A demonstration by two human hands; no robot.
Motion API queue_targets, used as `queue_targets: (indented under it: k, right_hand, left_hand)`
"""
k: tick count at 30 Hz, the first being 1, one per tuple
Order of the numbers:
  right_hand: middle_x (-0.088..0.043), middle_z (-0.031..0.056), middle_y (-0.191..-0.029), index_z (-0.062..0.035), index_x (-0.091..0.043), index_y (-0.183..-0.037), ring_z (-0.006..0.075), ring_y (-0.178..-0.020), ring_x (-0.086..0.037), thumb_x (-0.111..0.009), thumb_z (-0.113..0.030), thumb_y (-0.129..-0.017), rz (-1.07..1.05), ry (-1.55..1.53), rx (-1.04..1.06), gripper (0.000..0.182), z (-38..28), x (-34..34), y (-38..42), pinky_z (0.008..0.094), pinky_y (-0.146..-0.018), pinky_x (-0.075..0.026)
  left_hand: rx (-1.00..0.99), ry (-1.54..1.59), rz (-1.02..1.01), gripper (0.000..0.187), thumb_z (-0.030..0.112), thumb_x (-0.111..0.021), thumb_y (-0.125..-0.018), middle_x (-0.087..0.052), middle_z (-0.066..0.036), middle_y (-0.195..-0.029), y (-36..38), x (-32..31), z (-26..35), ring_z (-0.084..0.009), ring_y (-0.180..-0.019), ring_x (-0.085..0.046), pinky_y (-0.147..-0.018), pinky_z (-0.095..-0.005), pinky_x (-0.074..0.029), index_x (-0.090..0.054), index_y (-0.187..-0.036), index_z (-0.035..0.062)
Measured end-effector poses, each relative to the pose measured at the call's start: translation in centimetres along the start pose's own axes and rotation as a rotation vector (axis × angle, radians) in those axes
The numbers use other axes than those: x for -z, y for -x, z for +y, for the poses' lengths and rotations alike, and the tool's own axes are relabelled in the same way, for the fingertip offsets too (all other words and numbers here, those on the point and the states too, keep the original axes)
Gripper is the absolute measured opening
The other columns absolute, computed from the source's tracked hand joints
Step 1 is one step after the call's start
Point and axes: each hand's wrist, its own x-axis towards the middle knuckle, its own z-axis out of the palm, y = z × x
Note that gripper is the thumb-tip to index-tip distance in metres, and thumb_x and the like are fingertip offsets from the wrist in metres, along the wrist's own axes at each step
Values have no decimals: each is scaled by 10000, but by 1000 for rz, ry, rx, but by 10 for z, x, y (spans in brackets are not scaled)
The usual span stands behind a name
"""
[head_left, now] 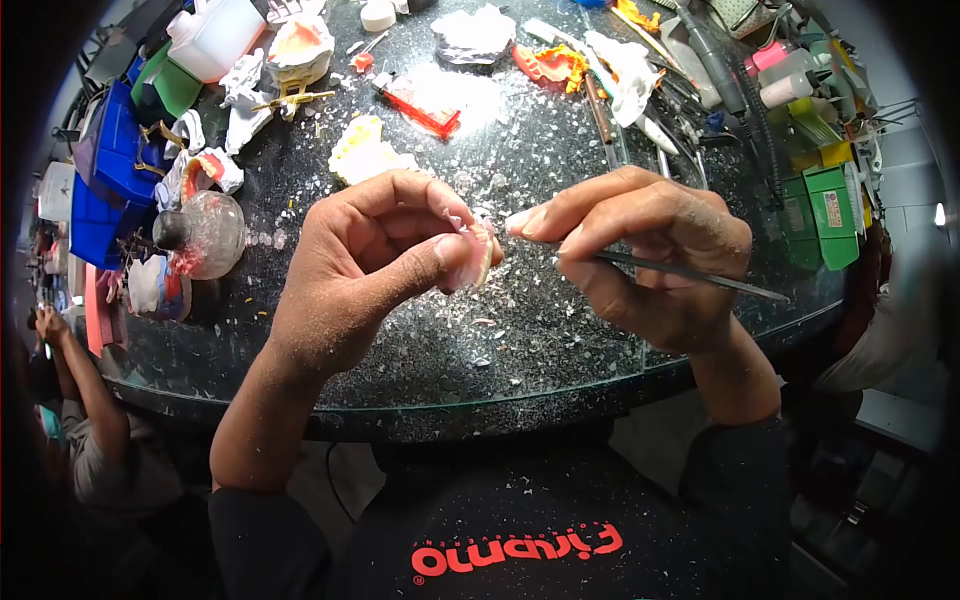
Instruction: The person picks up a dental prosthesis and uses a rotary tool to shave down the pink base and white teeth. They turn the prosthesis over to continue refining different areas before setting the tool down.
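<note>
My left hand (365, 250) pinches a small pink denture (480, 258) between thumb and fingers, above the middle of the table. Pale teeth run along the edge of the denture, and part of it is hidden by my thumb. To the right, my right hand (660, 245) is closed around a slim dark metal dental tool (735, 287). The back end of the tool points right, past the palm. Its front end lies near my fingertips, a short gap from the denture. Fine dust covers both hands.
White shavings litter the dark glass table (400, 385). A glass bottle (215, 238), blue bins (105, 170) and plaster models (300, 50) stand left. Ahead lie a red tool (420, 112) and a yellowish lump (362, 148). At right are a handpiece (710, 60) and green boxes (830, 215). Another person's arm (85, 375) shows far left.
</note>
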Motion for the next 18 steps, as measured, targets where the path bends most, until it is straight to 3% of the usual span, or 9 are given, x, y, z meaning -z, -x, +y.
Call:
queue_targets:
  k: [1,4,7,12,18]
  right_hand:
    - [-730,127,-919,-12,-688,-904,166,-823,-721,-737,59,-760,-2,11,6,168,0,0,0,270,-711,-585]
    - [-731,126,-913,-12,-686,-895,166,-821,-721,-738,60,-757,-5,28,9,164,1,-1,-1,271,-706,-585]
    - [-728,132,-918,-9,-681,-894,165,-823,-721,-732,69,-758,-14,24,-8,164,0,-1,-2,271,-720,-591]
    - [-717,144,-947,18,-668,-920,167,-857,-715,-706,92,-773,-29,12,-39,169,-2,-1,-2,272,-763,-596]
    - [-703,152,-978,48,-632,-947,138,-879,-690,-655,49,-841,32,-254,-323,109,-4,-1,4,266,-790,-571]
  left_hand:
    - [3,13,-26,181,54,-673,-917,-696,-86,-986,0,2,-1,-118,-915,-670,-779,-242,-539,-605,-1074,-4]
    - [27,-18,66,222,117,-713,-884,-689,-131,-937,1,-7,3,-116,-792,-638,-717,-237,-500,-583,-1030,10]
    - [18,5,8,188,55,-673,-917,-696,-88,-986,1,0,2,-126,-937,-675,-808,-254,-553,-609,-1081,-10]
    - [-21,-27,50,178,50,-668,-919,-695,-88,-990,2,-4,0,-128,-937,-678,-816,-256,-557,-613,-1075,-16]
    - [-124,-116,106,167,9,-669,-899,-696,-114,-975,2,-8,-3,-159,-919,-685,-825,-292,-554,-596,-1046,-17]
